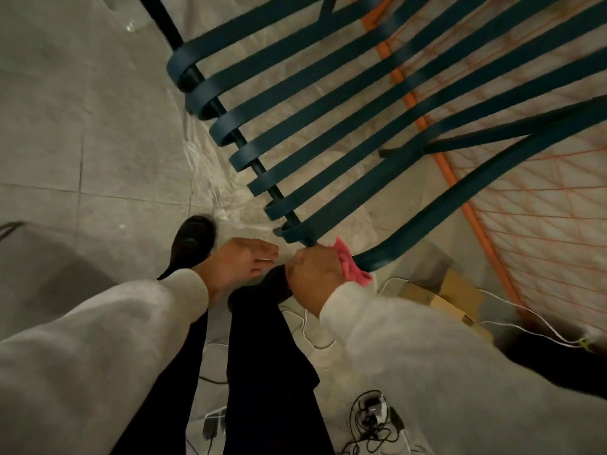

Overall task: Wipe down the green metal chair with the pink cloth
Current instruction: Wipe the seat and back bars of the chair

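Note:
The green metal chair (331, 126) fills the upper middle, its flat slats running diagonally with curled ends along a dark crossbar. My right hand (312, 274) is closed around the pink cloth (351, 267), pressing it against the chair frame where the nearest slat end meets the curved side rail. Part of the cloth sticks out to the right of my fingers. My left hand (239, 261) hovers just left of that spot, fingers extended and together, holding nothing and not touching the chair.
An orange frame with netting (538, 205) stands behind the chair on the right. Clear plastic sheeting (210, 165) covers the tiled floor. White cables, black chargers (374, 415) and a cardboard box (443, 297) lie near my legs and black shoe (192, 244).

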